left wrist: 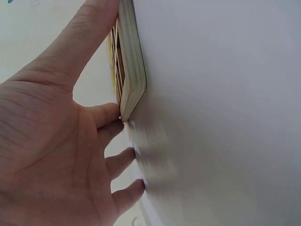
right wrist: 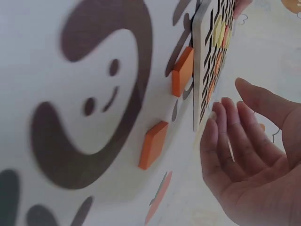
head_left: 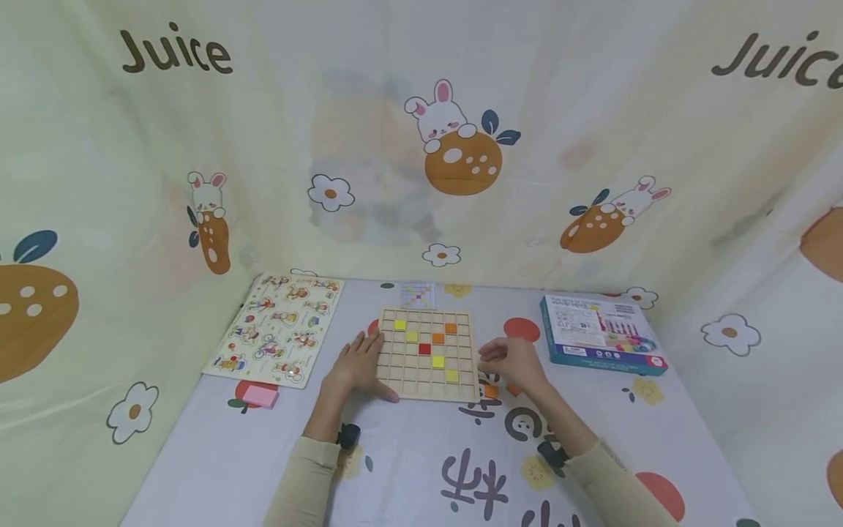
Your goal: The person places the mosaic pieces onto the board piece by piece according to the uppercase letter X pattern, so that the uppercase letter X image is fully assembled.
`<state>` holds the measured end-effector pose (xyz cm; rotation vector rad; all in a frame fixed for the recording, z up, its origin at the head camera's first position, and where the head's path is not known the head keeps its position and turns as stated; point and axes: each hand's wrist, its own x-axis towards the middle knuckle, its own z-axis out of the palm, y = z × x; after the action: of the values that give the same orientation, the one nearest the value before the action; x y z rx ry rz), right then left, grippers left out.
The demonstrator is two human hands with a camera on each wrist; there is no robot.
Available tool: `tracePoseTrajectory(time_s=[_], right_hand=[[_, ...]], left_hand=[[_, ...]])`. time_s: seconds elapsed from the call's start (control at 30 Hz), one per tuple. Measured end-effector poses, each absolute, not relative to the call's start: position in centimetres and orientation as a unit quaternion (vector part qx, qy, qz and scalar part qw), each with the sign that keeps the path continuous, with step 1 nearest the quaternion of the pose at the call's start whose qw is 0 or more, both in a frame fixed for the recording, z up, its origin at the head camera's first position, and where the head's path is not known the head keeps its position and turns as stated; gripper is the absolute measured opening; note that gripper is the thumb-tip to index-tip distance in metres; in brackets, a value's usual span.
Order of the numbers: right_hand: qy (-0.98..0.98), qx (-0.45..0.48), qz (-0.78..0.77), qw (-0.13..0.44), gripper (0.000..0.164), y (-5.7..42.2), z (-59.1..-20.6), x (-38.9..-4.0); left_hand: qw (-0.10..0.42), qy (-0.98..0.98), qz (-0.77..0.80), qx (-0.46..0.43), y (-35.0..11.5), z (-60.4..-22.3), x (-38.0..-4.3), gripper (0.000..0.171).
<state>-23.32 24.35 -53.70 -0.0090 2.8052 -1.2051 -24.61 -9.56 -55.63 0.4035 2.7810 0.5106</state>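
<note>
A wooden grid board (head_left: 404,372) lies on the table before me. Yellow tiles (head_left: 437,361) run diagonally down it through a red tile (head_left: 424,349), and two orange tiles (head_left: 437,338) sit at upper right. My left hand (head_left: 358,366) rests at the board's left side, thumb by the near corner. The left wrist view shows its fingers spread, fingertips along the table. Beside the right edge is my right hand (head_left: 516,361), fingers loosely bent, nothing between them in the right wrist view. Two loose orange tiles, one nearer the board (right wrist: 182,73) and one farther (right wrist: 154,146), lie close by.
Behind the board is a small pattern card (head_left: 418,295). A picture puzzle board (head_left: 276,329) lies at left, with a pink block (head_left: 260,396) near its front edge. To the right sits a flat box (head_left: 602,333). A printed curtain (head_left: 369,132) hangs behind the table.
</note>
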Motion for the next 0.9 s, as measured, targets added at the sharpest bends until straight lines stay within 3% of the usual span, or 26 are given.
tracePoseTrajectory(time_s=[0.27,0.57,0.9], right_hand=[[0.946,0.001,-0.31,0.097,0.036,25.2,-54.3,-21.1],[0.962,-0.011,-0.266,0.064,0.033,25.0,-54.8,-20.3],[0.933,0.004,-0.356,0.056,0.034,25.1,-53.7,-21.6]], left_hand=[[0.14,0.965,0.174,0.14,-9.5,-55.8,-24.7,0.14],[0.137,0.965,0.175,0.137,-9.7,-55.8,-24.9,0.139],[0.143,0.964,0.175,0.138,-9.7,-55.8,-24.9,0.14]])
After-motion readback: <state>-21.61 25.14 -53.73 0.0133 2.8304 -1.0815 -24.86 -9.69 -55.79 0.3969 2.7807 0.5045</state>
